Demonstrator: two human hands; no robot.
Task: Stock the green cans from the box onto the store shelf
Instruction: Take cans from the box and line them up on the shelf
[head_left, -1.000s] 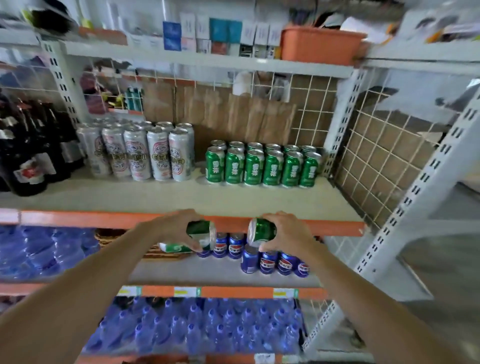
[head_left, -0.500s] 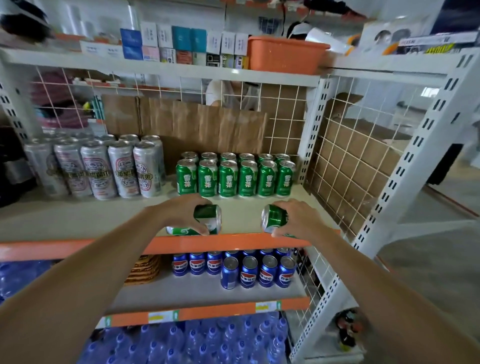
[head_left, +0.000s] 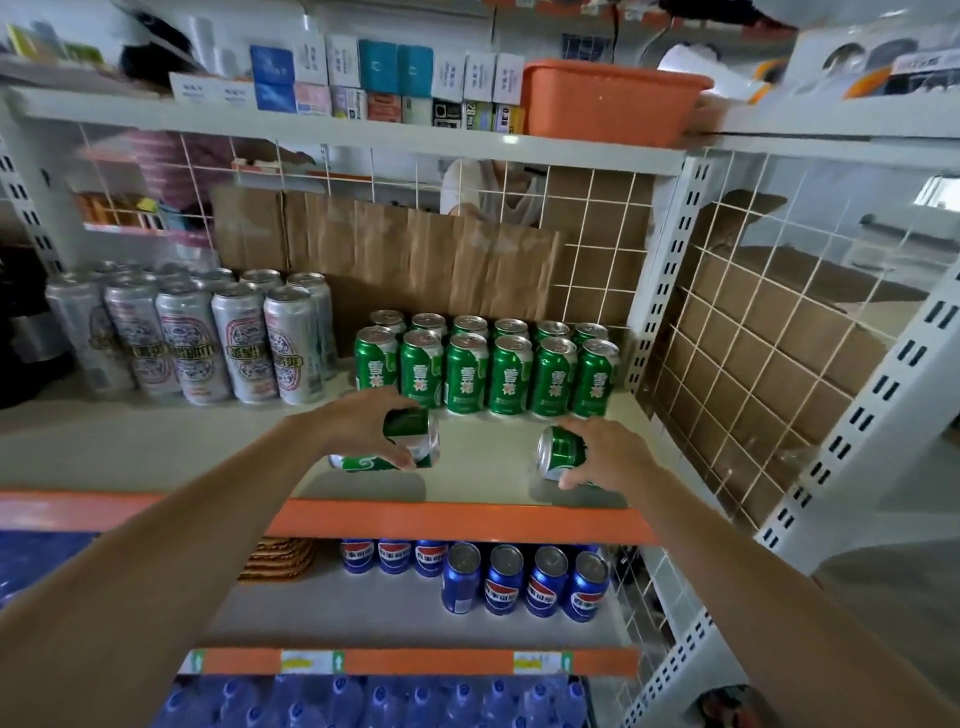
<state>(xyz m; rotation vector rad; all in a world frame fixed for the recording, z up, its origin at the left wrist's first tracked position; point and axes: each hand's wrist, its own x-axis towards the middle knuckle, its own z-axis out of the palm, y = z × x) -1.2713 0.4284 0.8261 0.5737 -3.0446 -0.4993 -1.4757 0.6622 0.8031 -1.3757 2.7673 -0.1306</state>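
- Where its orange front edge runs across, the pale shelf (head_left: 156, 447) carries two rows of green cans (head_left: 491, 374) at 12 o'clock and tall silver cans (head_left: 208, 338) at 10 o'clock.
- Cardboard (head_left: 415, 249) stands behind the wire back. An orange basket (head_left: 608, 98) sits on the level above and blue cans (head_left: 524, 577) on the level below.
- The left hand (head_left: 358, 421) grips a pair of cans (head_left: 410, 428) lying sideways over the shelf front.
- The right hand (head_left: 613, 457), at 3 o'clock from the left, curls round a sideways can (head_left: 561, 452).

Bright, even daylight; blurred, warped edges
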